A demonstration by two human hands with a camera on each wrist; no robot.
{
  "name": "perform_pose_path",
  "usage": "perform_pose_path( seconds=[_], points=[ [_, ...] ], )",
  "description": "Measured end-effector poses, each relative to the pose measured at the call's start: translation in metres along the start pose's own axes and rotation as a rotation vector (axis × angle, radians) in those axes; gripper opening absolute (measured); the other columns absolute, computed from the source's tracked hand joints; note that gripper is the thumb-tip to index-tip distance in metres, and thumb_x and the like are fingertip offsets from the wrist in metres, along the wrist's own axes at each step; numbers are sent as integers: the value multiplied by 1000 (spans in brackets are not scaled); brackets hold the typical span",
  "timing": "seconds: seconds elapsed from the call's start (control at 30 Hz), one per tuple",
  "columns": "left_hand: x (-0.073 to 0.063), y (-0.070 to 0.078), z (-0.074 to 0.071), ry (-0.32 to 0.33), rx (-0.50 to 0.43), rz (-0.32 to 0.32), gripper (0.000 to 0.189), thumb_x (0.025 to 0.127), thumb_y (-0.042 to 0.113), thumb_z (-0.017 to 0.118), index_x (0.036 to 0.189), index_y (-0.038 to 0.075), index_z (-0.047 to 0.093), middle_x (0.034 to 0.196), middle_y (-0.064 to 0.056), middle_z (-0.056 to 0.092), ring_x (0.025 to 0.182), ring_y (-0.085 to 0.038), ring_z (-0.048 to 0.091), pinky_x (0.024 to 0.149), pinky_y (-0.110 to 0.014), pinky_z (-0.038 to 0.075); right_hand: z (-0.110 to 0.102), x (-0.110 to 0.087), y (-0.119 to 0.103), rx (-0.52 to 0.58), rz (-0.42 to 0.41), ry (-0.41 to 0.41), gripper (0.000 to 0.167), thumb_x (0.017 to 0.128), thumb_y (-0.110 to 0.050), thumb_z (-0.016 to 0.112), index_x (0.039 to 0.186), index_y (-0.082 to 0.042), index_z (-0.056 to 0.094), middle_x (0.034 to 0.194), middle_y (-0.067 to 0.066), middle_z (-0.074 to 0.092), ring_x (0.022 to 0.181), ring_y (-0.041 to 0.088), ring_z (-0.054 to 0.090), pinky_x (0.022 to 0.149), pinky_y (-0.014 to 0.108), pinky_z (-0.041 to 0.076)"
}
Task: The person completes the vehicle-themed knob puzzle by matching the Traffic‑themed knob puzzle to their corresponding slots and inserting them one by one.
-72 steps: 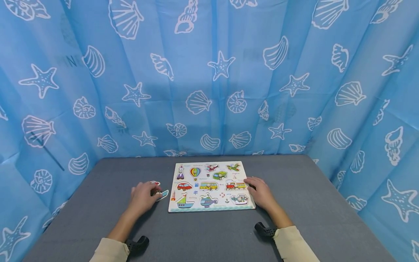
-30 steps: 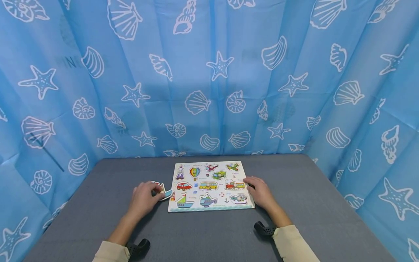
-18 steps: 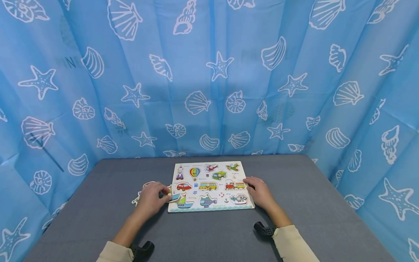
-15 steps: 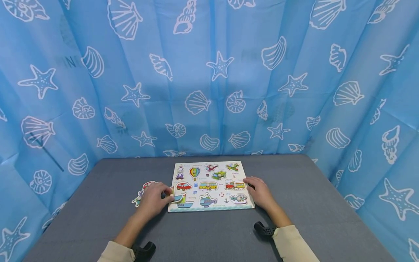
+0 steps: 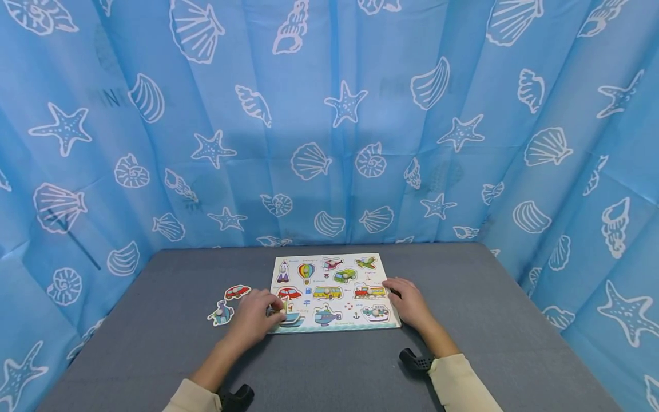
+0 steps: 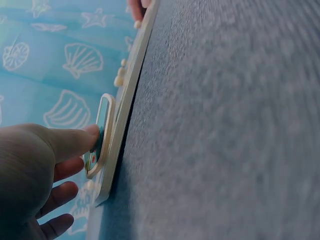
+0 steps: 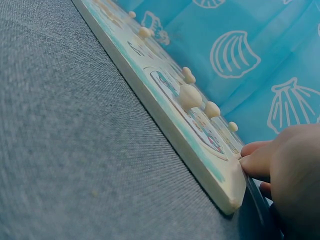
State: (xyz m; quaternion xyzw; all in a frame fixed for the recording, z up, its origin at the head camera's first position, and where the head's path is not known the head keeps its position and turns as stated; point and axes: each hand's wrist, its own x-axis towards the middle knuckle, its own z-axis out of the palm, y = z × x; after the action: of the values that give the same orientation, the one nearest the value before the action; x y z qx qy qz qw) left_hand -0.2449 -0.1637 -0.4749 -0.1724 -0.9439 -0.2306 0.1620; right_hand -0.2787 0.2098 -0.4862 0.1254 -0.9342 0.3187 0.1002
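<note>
Between the thumb and fingers of my left hand [image 5: 254,316] is a sailboat puzzle piece [image 5: 292,317], pinched by its knob. The piece lies low over the printed sailboat spot at the board's lower left. In the left wrist view, the piece [image 6: 103,145] is close above the board's face; whether it sits in its recess cannot be told. My right hand [image 5: 409,301] rests with its fingertips on the right edge of the white puzzle board [image 5: 352,324]. Small round knobs [image 7: 190,97] stand up from the ship and other pieces.
Two loose pieces, a red car [image 5: 237,292] and a blue-green submarine-shaped one [image 5: 221,313], lie on the grey tabletop [image 5: 319,372] left of the board. A blue shell-patterned curtain [image 5: 329,126] hangs behind the table.
My left hand has carried the sailboat piece rightward from beside the board onto its lower left corner, uncovering the two loose pieces. My right hand has stayed at the board's edge.
</note>
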Motion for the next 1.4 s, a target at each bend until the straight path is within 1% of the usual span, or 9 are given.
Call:
perform_pose_path(
  seconds=[0.1,0.27,0.37,0.63,0.9,1.07,1.2,1.3,1.4],
  points=[
    [0,2,3,-8,4,6,19,74,23,85,77,22,67,75,14,52,74,-9,45,73,-37,38,0,0,0,3,4,0,33,93,1,58,126,3,62,133,22,55,131,43,40,105,58,28],
    [1,6,6,-21,-9,23,21,73,25,86,75,23,65,74,13,54,74,-10,47,73,-37,37,0,0,0,1,-4,3,32,94,1,57,125,4,62,133,23,55,130,43,40,106,57,29],
    [1,8,6,-36,8,16,22,73,26,86,75,24,64,74,13,53,74,-10,48,72,-37,36,0,0,0,-2,-15,6,32,94,1,57,125,4,62,133,23,55,130,43,41,106,56,29],
    [3,11,2,-95,39,-26,20,73,26,85,75,21,66,72,11,53,74,-11,47,70,-36,35,0,0,-1,14,-2,-1,32,94,1,56,126,4,62,134,24,54,131,43,39,106,57,28],
    [7,13,2,-126,54,-33,19,74,25,85,73,22,66,71,11,51,72,-11,45,69,-36,35,-1,0,0,19,3,-11,33,95,1,56,127,4,61,135,23,53,132,43,38,106,57,28],
    [13,16,0,-174,108,-23,18,76,26,83,72,22,66,71,11,50,71,-13,44,70,-37,36,-1,0,2,17,-8,2,32,95,1,56,126,4,61,134,24,54,132,44,38,106,57,28],
    [18,20,-2,-222,144,-17,18,76,24,81,69,21,66,67,11,49,69,-14,43,68,-37,36,0,0,2,11,-4,-3,33,95,0,56,127,4,61,135,24,54,132,43,38,106,57,28],
    [19,22,-4,-248,157,-24,19,77,23,80,66,21,64,64,11,49,68,-15,43,68,-37,36,0,-1,2,7,2,-10,33,95,0,56,127,3,61,135,24,53,132,43,38,106,58,28],
    [20,23,-5,-259,158,-29,19,77,23,80,66,21,64,63,11,49,68,-15,43,69,-37,36,0,0,2,12,3,-12,33,95,0,56,127,3,61,135,24,53,132,44,37,106,58,28]
  ],
)
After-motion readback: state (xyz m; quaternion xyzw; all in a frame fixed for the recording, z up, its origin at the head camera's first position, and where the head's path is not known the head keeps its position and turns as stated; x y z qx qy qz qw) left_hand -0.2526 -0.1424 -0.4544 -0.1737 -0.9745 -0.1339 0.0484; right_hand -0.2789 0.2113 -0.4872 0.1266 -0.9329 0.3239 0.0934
